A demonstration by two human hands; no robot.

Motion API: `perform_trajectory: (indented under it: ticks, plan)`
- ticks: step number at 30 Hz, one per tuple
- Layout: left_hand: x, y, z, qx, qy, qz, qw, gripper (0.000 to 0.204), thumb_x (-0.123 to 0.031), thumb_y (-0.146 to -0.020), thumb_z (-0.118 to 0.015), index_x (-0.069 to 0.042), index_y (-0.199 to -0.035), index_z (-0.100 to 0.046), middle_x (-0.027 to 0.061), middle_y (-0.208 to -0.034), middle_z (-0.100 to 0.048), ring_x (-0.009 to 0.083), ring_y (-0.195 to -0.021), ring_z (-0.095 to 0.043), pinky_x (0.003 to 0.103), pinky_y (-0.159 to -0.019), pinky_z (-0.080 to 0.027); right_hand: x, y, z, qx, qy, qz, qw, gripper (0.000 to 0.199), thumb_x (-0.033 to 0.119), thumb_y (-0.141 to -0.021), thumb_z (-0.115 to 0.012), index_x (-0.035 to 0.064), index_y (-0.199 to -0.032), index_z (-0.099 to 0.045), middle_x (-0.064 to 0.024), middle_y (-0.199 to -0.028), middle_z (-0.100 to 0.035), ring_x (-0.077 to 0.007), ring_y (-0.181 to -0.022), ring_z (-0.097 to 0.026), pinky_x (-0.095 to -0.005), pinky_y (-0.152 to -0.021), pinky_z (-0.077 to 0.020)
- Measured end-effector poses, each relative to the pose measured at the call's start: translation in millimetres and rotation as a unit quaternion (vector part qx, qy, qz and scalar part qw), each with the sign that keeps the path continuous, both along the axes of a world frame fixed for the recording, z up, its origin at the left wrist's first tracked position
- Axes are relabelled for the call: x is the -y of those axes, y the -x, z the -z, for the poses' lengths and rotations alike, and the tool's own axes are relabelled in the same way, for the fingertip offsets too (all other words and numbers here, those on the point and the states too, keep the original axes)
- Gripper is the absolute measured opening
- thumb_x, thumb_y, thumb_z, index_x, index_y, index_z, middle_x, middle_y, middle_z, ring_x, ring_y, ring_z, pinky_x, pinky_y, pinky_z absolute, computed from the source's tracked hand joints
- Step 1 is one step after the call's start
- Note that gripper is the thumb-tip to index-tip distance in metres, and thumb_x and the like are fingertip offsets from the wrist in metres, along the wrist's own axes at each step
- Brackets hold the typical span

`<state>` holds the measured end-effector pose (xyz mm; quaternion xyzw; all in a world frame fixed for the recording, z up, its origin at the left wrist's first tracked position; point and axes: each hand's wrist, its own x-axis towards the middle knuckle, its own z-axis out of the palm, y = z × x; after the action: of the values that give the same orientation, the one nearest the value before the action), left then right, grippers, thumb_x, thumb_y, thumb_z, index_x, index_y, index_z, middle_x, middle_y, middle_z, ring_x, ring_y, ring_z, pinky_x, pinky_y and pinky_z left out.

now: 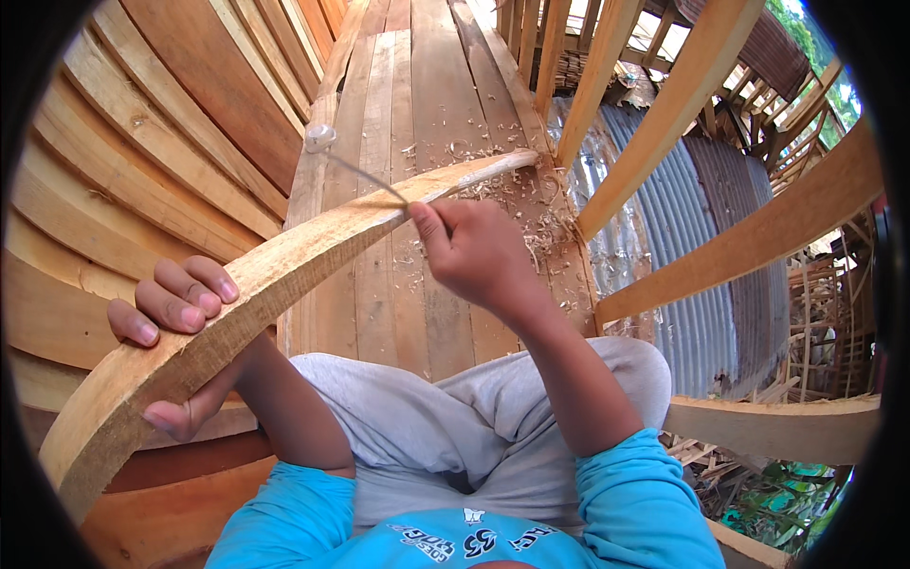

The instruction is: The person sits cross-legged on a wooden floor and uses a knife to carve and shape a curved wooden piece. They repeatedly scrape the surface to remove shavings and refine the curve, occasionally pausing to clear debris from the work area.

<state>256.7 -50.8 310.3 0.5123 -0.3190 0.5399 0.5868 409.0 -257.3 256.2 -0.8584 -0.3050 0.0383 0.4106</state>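
Note:
A long curved piece of timber (301,248) slants from the lower left up to the far middle, over the board floor. My left hand (185,308) grips its near part, with several fingers over the top face and the thumb beneath. My right hand (479,251) is closed at the timber's right edge, thumb and forefinger pinching the end of a thin dark line (365,176). That line, a cord or thin rod, crosses above the timber to a small whitish, clear-looking object (320,138) beyond it. I cannot make out that object's kind.
Plank floor (379,303) runs ahead, with curled wood shavings (545,232) scattered at its right. Curved wooden planking (142,180) rises on the left. Upright ribs (654,114) stand on the right, with corrugated metal sheets (687,247) beyond and below. My crossed legs (408,408) are close by.

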Motion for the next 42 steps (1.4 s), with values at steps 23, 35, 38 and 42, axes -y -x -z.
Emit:
perform_trajectory:
  ticks: [23, 35, 38, 42]
  plan:
    - [18, -10, 0, 0.0, 0.096, -0.036, 0.995, 0.065, -0.073, -0.076, -0.058, -0.01, -0.092, -0.047, 0.0082, -0.072, -0.057, 0.0205, -0.066, -0.055, 0.037, -0.061, -0.052, 12, -36, 26, -0.01, -0.012, 0.103, 0.995, 0.044, 0.034, -0.098, -0.051, 0.0048, -0.067, -0.062, -0.0184, -0.06, -0.061, -0.0401, -0.061, -0.062, -0.0512, -0.058, -0.0469]
    - [13, -11, 4, -0.002, 0.113, -0.062, 0.992, 0.067, -0.075, -0.078, -0.055, -0.01, -0.092, -0.047, 0.0076, -0.073, -0.057, 0.0195, -0.067, -0.055, 0.036, -0.061, -0.051, 4, -19, 20, -0.053, -0.094, -0.039, 0.993, 0.048, 0.035, -0.1, -0.048, 0.0034, -0.067, -0.062, -0.0188, -0.059, -0.059, -0.0404, -0.056, -0.059, -0.0488, -0.056, -0.0469]
    - [7, -7, 5, -0.003, 0.118, -0.068, 0.991, 0.063, -0.072, -0.078, -0.055, -0.01, -0.091, -0.049, 0.0073, -0.073, -0.056, 0.0197, -0.068, -0.054, 0.036, -0.062, -0.05, -7, 24, -12, 0.048, -0.027, -0.032, 0.998, 0.047, 0.035, -0.1, -0.049, 0.0029, -0.068, -0.062, -0.0184, -0.057, -0.058, -0.0403, -0.056, -0.059, -0.0485, -0.056, -0.0466]
    - [13, -7, 2, -0.023, 0.085, -0.029, 0.996, 0.055, -0.065, -0.077, -0.054, -0.011, -0.089, -0.052, 0.0063, -0.074, -0.056, 0.0194, -0.07, -0.054, 0.037, -0.067, -0.048, 7, -15, 18, 0.035, -0.079, -0.031, 0.996, 0.046, 0.035, -0.098, -0.051, 0.0044, -0.066, -0.061, -0.0179, -0.054, -0.056, -0.0403, -0.056, -0.06, -0.049, -0.055, -0.0464]
